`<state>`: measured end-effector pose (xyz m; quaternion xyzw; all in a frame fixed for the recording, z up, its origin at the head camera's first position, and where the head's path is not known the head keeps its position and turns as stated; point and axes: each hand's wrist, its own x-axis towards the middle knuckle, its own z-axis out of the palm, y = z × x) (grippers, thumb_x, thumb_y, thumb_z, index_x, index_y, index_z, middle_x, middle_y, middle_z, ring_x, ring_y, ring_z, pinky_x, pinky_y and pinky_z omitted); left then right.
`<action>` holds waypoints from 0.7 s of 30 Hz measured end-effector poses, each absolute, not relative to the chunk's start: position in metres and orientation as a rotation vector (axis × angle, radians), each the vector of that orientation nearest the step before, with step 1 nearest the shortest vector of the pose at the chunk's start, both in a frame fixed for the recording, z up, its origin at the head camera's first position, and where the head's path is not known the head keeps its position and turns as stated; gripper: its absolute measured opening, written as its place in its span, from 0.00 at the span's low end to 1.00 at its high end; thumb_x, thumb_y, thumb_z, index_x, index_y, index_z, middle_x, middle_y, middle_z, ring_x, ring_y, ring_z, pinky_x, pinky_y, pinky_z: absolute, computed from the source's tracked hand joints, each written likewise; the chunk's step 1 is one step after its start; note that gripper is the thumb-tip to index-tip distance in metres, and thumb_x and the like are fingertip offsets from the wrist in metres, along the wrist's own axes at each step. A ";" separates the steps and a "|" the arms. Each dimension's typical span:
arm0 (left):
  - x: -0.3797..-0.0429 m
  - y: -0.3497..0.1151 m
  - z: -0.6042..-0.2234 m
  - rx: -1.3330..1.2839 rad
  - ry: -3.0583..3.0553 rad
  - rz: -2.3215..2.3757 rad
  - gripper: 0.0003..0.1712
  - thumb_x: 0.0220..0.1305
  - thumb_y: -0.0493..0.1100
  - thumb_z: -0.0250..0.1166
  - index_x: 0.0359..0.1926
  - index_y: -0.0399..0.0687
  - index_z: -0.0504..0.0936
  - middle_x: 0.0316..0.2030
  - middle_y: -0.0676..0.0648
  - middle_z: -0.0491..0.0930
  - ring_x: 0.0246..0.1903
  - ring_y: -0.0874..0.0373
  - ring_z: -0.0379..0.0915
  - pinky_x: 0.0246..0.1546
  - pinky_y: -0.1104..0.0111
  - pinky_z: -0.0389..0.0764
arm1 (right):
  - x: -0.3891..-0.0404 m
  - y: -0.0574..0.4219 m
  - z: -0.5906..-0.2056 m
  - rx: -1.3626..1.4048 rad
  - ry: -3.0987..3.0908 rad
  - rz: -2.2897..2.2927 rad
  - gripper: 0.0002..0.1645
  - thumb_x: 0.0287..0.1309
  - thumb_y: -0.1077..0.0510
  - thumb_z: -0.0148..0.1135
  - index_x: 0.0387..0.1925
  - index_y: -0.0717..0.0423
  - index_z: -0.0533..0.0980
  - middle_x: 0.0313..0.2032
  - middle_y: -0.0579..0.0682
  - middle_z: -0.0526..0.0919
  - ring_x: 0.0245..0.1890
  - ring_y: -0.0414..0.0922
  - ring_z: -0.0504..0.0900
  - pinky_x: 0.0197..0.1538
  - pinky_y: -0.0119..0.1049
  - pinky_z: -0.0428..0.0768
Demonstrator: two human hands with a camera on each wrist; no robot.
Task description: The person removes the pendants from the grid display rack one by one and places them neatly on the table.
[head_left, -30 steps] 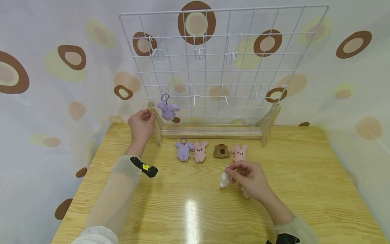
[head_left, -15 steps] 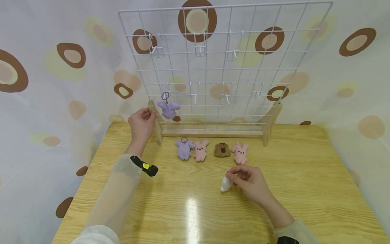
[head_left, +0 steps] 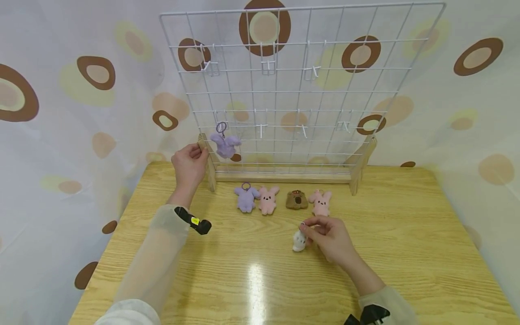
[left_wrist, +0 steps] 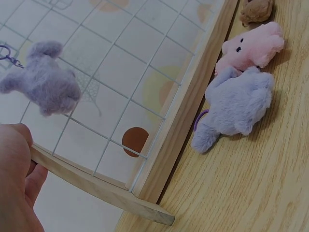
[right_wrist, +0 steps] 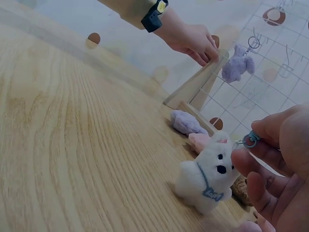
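Observation:
My right hand (head_left: 331, 239) pinches the teal ring (right_wrist: 251, 139) of a small white plush dog keychain (head_left: 299, 241), which hangs over the table. In the right wrist view the dog faces sideways, with a blue tag at its neck. My left hand (head_left: 189, 167) grips the wooden side leg (left_wrist: 96, 182) of a white wire grid rack (head_left: 280, 92). Near that hand, a fluffy purple plush keychain (head_left: 225, 145) hangs from a hook by its ring. On the table before the rack lie a second purple plush (head_left: 246, 199), two pink plush rabbits (head_left: 267, 201) and a brown plush (head_left: 297, 200).
Several white hooks (head_left: 314, 71) stick out from the grid in two rows. A wooden bar (head_left: 284, 175) joins the rack's legs at the bottom. The rack stands at the back of the wooden table (head_left: 203, 271), with a patterned cloth (head_left: 467, 135) behind.
My right hand dips slightly with the white plush dog, then rises a little, and the dog turns on its ring. The left hand keeps its grip on the rack leg.

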<state>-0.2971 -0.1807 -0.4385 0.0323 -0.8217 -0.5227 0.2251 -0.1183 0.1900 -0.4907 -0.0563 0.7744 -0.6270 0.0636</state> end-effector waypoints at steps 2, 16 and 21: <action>-0.297 -0.181 -0.439 0.087 -2.264 -1.443 0.13 0.71 0.37 0.70 0.50 0.31 0.89 0.42 0.34 0.89 0.44 0.47 0.89 0.45 0.65 0.89 | -0.121 0.189 -0.492 -0.163 2.332 -1.903 0.10 0.71 0.60 0.69 0.42 0.65 0.83 0.25 0.68 0.84 0.10 0.36 0.61 0.13 0.26 0.59; -0.296 -0.181 -0.437 0.077 -2.272 -1.428 0.12 0.71 0.37 0.69 0.49 0.31 0.89 0.42 0.34 0.89 0.44 0.47 0.89 0.44 0.65 0.89 | -0.138 0.187 -0.495 -0.137 2.310 -1.891 0.09 0.72 0.61 0.68 0.46 0.65 0.83 0.26 0.61 0.85 0.12 0.37 0.64 0.15 0.26 0.60; -0.296 -0.181 -0.437 0.092 -2.270 -1.439 0.12 0.71 0.37 0.69 0.49 0.31 0.89 0.42 0.35 0.89 0.44 0.48 0.89 0.45 0.65 0.89 | -0.143 0.187 -0.497 -0.156 2.318 -1.868 0.11 0.72 0.61 0.67 0.48 0.67 0.83 0.27 0.63 0.85 0.14 0.39 0.69 0.16 0.25 0.61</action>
